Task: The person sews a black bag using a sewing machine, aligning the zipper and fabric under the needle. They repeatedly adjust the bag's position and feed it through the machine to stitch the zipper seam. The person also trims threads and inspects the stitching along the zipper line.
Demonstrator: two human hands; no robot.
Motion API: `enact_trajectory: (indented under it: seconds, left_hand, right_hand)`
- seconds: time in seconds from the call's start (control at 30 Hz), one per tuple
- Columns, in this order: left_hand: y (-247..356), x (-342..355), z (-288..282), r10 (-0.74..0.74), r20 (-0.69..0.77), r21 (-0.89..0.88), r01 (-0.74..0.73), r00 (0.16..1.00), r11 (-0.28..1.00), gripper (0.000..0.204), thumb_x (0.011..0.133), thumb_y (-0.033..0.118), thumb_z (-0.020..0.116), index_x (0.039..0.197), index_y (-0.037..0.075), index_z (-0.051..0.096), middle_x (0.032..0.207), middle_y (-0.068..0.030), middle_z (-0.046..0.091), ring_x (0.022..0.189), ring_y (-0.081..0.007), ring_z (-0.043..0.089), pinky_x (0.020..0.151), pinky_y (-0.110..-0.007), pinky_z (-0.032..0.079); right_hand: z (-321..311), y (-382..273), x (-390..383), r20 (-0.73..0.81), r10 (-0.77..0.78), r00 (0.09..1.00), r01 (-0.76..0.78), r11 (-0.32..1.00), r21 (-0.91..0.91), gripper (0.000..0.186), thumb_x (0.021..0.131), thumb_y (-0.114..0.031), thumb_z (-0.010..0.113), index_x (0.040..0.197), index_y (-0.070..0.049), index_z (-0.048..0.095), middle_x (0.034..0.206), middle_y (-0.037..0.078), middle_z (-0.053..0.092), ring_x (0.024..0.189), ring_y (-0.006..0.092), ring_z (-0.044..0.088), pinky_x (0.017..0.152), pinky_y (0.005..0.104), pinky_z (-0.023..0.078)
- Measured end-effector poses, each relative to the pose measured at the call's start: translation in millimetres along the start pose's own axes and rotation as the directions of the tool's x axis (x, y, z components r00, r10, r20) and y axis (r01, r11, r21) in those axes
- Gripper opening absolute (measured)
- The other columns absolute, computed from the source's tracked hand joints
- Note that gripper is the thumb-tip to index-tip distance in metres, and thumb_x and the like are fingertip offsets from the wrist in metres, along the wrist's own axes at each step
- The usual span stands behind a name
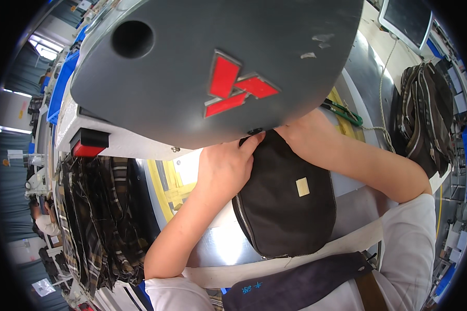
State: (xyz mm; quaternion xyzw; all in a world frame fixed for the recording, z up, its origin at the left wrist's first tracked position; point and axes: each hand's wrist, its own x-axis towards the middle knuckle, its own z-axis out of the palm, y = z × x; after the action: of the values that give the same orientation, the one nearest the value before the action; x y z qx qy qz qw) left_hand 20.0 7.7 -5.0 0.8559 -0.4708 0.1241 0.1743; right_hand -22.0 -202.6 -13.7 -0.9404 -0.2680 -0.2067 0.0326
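A dark brown fabric bag piece [290,207] with a rounded lower end lies on the metal worktop in front of me. A zipper runs along its left and lower edge, and a small cream patch [302,187] sits on its face. My left hand [225,163] is closed at the upper left edge of the piece, its fingers bent under the large grey sewing machine head [187,98]. My right hand [308,135] reaches to the top right of the piece. Its fingers are hidden behind the machine head, as is the upper end of the fabric.
Plaid fabric pieces [101,217] hang in a stack at the left. At the right hangs a pile of dark zippered pieces [425,119]. Green-handled snips [343,112] lie beyond my right forearm. A screen [407,20] stands at the far right. Yellow tape [163,186] marks the worktop.
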Motion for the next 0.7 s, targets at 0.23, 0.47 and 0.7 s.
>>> enact_trajectory:
  seconds: [0.23,0.47,0.7]
  left_hand:
    - [1,-3,1,-0.011,-0.024,0.014,0.011,1.000,1.000,0.041,0.071,-0.001,0.064,0.109,0.014,0.069,0.106,-0.0078,0.064,0.083,-0.0281,0.064,0.071,-0.039,0.053]
    - [21,-2,13,0.022,-0.074,-0.108,-0.030,0.997,0.994,0.041,0.068,-0.002,0.066,0.107,0.012,0.069,0.113,-0.0080,0.061,0.100,-0.0274,0.062,0.083,-0.037,0.053]
    - [18,-9,17,-0.058,-0.153,-0.290,0.011,0.986,0.957,0.038,0.074,-0.002,0.066,0.110,0.009,0.066,0.113,-0.0111,0.060,0.099,-0.0301,0.060,0.083,-0.039,0.052]
  right_hand:
    - [-1,-3,1,-0.006,-0.002,1.000,0.002,1.000,-0.018,0.018,0.076,-0.010,0.059,0.091,-0.001,0.063,0.097,0.006,0.056,0.094,0.0193,0.057,0.076,0.0309,0.050]
    - [-10,-7,-22,-0.034,0.085,0.996,-0.087,0.995,-0.043,0.028,0.077,-0.011,0.058,0.102,0.000,0.065,0.102,0.007,0.058,0.097,0.0208,0.057,0.077,0.0325,0.051]
    - [-10,-6,-30,-0.055,0.226,0.972,-0.200,0.933,0.300,0.027,0.076,-0.001,0.060,0.101,-0.007,0.068,0.097,0.008,0.060,0.093,0.0261,0.059,0.077,0.0353,0.050]
